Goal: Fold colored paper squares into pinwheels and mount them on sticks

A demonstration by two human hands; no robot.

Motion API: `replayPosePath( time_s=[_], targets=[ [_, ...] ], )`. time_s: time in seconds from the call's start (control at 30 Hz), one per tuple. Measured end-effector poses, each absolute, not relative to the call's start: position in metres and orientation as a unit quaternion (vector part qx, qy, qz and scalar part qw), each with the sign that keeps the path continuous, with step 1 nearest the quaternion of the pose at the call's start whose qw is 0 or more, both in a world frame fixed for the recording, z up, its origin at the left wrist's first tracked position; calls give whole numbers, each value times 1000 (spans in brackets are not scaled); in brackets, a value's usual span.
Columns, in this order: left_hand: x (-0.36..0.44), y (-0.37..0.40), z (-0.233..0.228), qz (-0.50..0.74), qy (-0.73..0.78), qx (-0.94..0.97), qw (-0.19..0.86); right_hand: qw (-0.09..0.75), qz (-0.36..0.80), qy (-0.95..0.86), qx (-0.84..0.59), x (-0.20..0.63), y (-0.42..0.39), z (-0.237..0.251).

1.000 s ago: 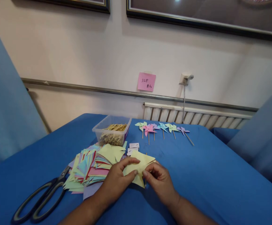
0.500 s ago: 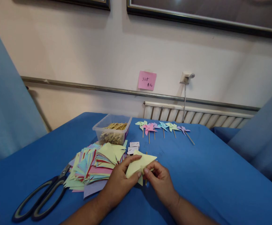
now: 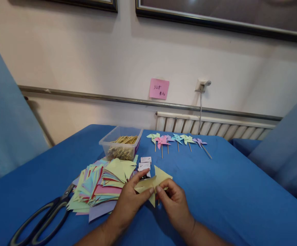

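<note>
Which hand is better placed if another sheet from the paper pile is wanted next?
Probably the left hand: it sits beside the paper pile, while the right hand is farther off, across the yellow sheet both hold.

1. We cannot see the part of the yellow paper [image 3: 162,175] pinched under the thumbs of the left hand [image 3: 131,199] and right hand [image 3: 176,202].
2. A stick [image 3: 158,202] shows us only a short bit below the paper.
3. We lose the scissors' [image 3: 61,201] tips under the paper pile [image 3: 99,186], their handles at the bottom edge.
4. Print on the white boxes [image 3: 144,165] is too small for us.
5. The top edge cuts both picture frames [image 3: 215,24].
</note>
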State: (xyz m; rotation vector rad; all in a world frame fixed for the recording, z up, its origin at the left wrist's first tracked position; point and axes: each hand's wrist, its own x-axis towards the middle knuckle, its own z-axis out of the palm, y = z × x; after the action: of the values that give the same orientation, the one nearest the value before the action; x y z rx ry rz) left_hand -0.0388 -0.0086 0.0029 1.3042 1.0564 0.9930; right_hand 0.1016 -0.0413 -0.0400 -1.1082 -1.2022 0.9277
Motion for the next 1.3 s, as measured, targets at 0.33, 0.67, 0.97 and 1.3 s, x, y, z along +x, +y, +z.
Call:
replayPosePath(
  time_s=[0.33,0.67,0.97,1.3],
  targets=[
    [-35,-7,-7,421,457,483,617,584,420,-496,-486,100,-40,-38],
    [-33,-9,-9,426,453,481,618,596,441,-473,-476,99,-37,-40],
    [-36,-5,-2,443,465,466,609,637,440,-435,-459,103,-38,-39],
    [-44,-8,10,285,488,644,515,522,618,-450,-378,119,-29,-37]
  ],
)
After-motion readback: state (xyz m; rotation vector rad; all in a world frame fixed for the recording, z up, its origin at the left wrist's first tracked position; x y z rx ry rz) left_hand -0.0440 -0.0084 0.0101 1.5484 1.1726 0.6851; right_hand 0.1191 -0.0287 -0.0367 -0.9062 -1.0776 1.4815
